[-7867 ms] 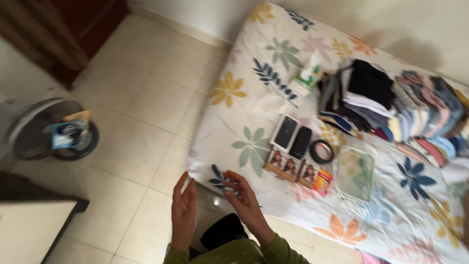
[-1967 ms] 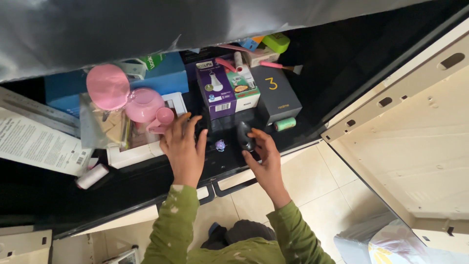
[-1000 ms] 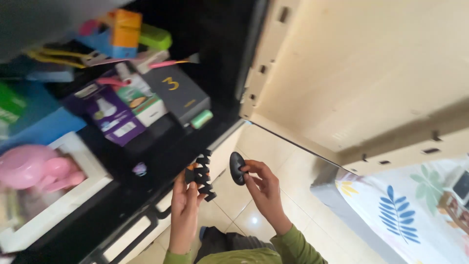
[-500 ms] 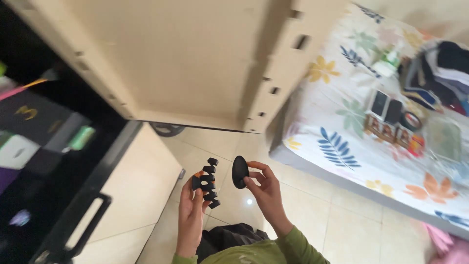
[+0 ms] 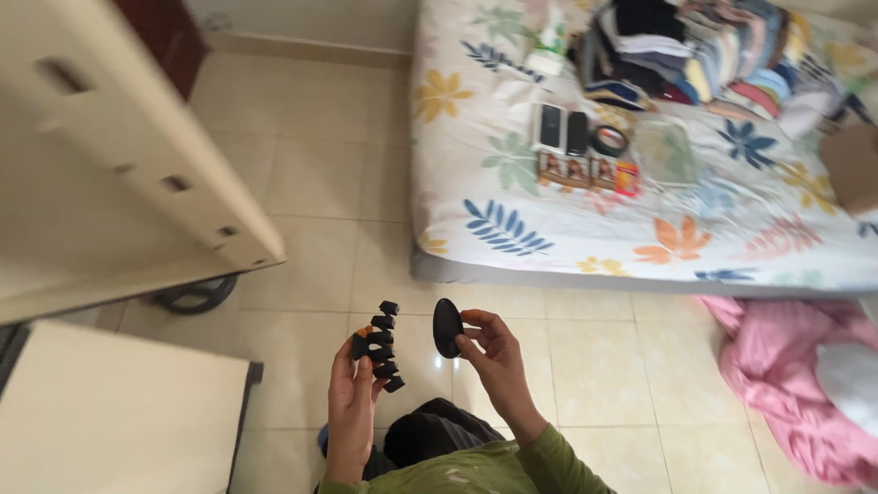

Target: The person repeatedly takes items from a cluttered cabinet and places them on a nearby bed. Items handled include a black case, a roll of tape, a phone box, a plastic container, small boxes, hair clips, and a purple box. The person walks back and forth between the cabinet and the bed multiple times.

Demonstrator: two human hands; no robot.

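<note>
Head view, looking down over a tiled floor (image 5: 320, 183). Two small black things are being held up side by side in front of the person's green sleeves. The left hand (image 5: 352, 402) is closed around the lower end of a black plastic claw hair clip with zigzag teeth (image 5: 380, 346), which is being held upright, thumb in front and fingers behind. The right hand (image 5: 489, 352) is pinching a flat black oval piece (image 5: 446, 327), smooth and pebble-shaped, between thumb and fingertips; what it is cannot be told. The oval is being held just beside the clip, at its 3 o'clock, with a narrow gap between them.

At 1 o'clock from the hands, well apart, a mattress in a white sheet printed with coloured leaves and flowers (image 5: 512, 210) is lying on the floor. On it a row of folded clothes (image 5: 695, 55), two dark phones (image 5: 562, 128), a black ring (image 5: 608, 140) and small printed boxes (image 5: 576, 171) are laid out. A pink cloth (image 5: 786, 366) is heaped at 3 o'clock. A cream cabinet door (image 5: 119, 183) is standing open at 10 o'clock.

The step in hand appears to be the carrying of both pieces away from the cabinet and toward the mattress. The next move would probably call for both grips to be kept firm while the pieces are being brought over the sheet, and for a bare patch near the laid-out items to be chosen.
</note>
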